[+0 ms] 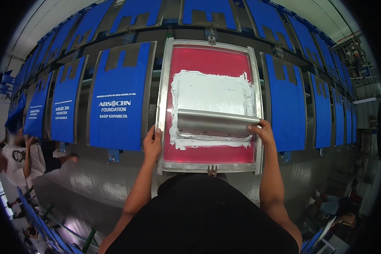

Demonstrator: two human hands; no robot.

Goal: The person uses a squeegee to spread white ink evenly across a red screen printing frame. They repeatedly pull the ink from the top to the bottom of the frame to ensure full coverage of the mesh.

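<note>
Right hand [261,132]: is pinching the right end of the metal scraper [218,122] between thumb and fingers.
Left hand [153,144]: is touching the left rail of the metal frame [164,93] (whether its fingers are gripping, I cannot tell).
Metal scraper: is lying just right of picture centre, leftward from the nearer right hand, its long axis running left to right.
White paste [211,91]: is looking smooth above the scraper, forming thick ridges around its edges.
Red screen [211,155]: is showing flat and rectangular.
Blue cloths [119,133]: are lying flat at left and right.
</note>
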